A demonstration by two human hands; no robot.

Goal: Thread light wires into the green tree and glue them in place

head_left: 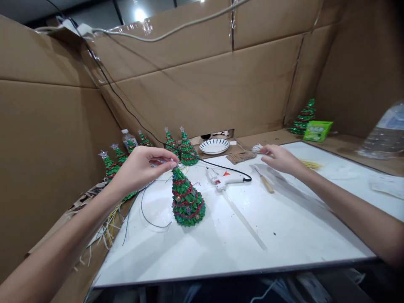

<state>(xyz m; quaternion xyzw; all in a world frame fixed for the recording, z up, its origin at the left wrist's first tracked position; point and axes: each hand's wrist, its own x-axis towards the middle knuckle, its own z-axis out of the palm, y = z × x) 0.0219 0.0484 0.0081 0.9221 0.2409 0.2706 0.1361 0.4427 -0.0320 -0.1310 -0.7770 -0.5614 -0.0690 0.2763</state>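
Note:
My left hand (pixel 142 166) pinches the tip of a small green Christmas tree ornament (pixel 188 200), trimmed with red garland and small beads. The tree stands upright on the white board, its very top hidden by my fingers. Over at the right, my right hand (pixel 280 159) has its thumb and fingers close together at a thin pale stem, beside a small white cluster (pixel 257 148) and a brown cardboard piece (pixel 241 157). What exactly those fingers grip is too small to make out. A white glue gun (pixel 225 180) with a long clear glue stick (pixel 244 219) lies between the hands.
Several star-topped trees (pixel 188 149) stand at the back and left, near a plastic bottle (pixel 128 138). A patterned plate (pixel 214 146), a wooden-handled tool (pixel 267 184), a green packet (pixel 317 131) and a large water bottle (pixel 383 134) are around. Cardboard walls (pixel 195 97) enclose the white board (pixel 202 256).

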